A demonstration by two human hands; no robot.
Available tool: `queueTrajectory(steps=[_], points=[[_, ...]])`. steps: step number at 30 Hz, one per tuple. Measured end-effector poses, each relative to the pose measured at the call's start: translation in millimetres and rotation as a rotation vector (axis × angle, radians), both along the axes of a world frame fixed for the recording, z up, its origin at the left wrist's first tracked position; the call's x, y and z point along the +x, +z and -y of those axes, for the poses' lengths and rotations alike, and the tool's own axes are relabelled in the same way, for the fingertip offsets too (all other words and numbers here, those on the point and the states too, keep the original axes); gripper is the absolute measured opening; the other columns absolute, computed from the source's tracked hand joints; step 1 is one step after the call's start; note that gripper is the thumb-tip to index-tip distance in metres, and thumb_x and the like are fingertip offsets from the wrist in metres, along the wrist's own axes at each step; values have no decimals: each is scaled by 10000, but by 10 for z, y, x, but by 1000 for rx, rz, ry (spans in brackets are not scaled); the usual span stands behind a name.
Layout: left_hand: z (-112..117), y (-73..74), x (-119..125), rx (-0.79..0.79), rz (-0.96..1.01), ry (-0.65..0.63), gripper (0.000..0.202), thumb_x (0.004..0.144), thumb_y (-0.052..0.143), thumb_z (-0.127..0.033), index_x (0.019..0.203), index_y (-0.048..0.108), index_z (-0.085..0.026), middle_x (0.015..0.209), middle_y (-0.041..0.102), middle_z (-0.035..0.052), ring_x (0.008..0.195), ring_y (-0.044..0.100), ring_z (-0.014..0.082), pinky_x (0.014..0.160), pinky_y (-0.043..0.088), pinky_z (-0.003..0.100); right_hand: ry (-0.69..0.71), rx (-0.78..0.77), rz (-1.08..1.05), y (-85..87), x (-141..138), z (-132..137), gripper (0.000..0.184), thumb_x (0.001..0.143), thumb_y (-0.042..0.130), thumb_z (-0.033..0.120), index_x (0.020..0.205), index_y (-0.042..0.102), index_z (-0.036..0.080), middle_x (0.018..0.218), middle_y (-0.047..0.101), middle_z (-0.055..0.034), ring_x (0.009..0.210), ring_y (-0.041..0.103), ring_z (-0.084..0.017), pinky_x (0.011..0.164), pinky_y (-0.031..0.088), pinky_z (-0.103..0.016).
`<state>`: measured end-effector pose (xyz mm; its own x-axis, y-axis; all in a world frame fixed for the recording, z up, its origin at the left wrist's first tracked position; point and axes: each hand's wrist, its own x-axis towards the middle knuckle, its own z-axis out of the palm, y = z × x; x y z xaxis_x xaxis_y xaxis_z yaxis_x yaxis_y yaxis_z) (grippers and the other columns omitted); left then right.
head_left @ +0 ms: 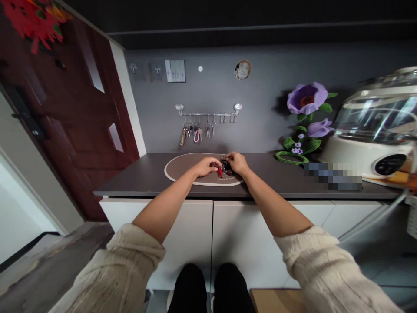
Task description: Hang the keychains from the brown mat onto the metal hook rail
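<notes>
Over a brown oval mat (182, 165) with a pale rim, my hands meet at its right half. My left hand (207, 167) has its fingers pinched at a small red tag (220, 172), which looks like part of a bunch of keys (225, 164). Dark and shiny metal pieces of that bunch lie between the two hands. My right hand (237, 163) is closed at the far right side of the bunch, thumb and fingertips together. Exactly which piece it pinches is too small to tell.
Several keys (196, 132) hang from a hook rail (208, 114) on the wall behind the mat. Purple artificial flowers (308, 99) and a white appliance with a clear cover (368, 152) stand at right. A dark red door (71, 117) is at left.
</notes>
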<state>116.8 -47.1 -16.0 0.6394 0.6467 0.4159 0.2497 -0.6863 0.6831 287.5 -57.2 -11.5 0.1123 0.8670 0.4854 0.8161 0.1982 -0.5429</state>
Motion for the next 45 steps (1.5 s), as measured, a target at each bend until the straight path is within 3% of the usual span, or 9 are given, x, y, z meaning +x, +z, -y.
queueTrajectory(steps=[6, 12, 17, 23, 32, 39, 45], points=[[-37, -22, 1, 58, -6, -4, 91, 636, 564, -142, 709, 617, -133, 711, 592, 12, 674, 494, 109, 687, 385, 241, -21, 14, 46, -30, 6, -24, 147, 726, 527, 164, 835, 624, 177, 854, 650, -64, 795, 580, -144, 734, 406, -234], [-57, -31, -4, 13, 54, 52, 55, 652, 554, -158, 691, 584, -134, 681, 576, 3, 656, 486, 106, 691, 386, 247, -21, 14, 47, -12, -10, 0, 154, 733, 517, 171, 842, 627, 174, 852, 650, -71, 787, 579, -150, 720, 406, -238], [-50, -20, 9, -132, 196, 101, 31, 675, 541, -121, 700, 526, -131, 657, 567, -4, 633, 508, 94, 704, 403, 258, -16, 36, 48, 16, -27, 31, 137, 722, 534, 176, 817, 633, 181, 824, 651, -61, 768, 574, -144, 716, 403, -236], [-28, 2, 34, -442, 404, 124, 68, 759, 477, -152, 794, 419, -156, 638, 600, 10, 537, 538, 85, 649, 441, 290, 10, 55, 60, 33, -36, 37, 145, 729, 519, 171, 823, 629, 176, 797, 649, -54, 734, 567, -136, 711, 399, -238], [-61, 46, 7, -676, 594, 138, 182, 772, 500, -185, 880, 354, -188, 758, 637, 48, 660, 612, 111, 754, 444, 366, 113, 118, 16, 43, -72, 55, 131, 728, 518, 185, 807, 624, 184, 773, 642, -22, 704, 558, -108, 704, 396, -214], [-67, 111, -21, -766, 790, 49, 87, 810, 406, -118, 830, 344, -175, 820, 628, 102, 763, 626, 163, 798, 438, 410, 261, 121, -37, 95, -147, 166, 167, 747, 510, 267, 843, 617, 182, 771, 637, -15, 679, 548, -103, 664, 398, -205], [-59, 142, -37, -784, 885, 19, 57, 825, 381, -123, 805, 350, -165, 903, 618, 144, 845, 611, 170, 835, 429, 405, 337, 148, 27, 151, -202, 249, 192, 751, 510, 313, 856, 625, 201, 839, 618, -24, 739, 534, -113, 718, 401, -221]])
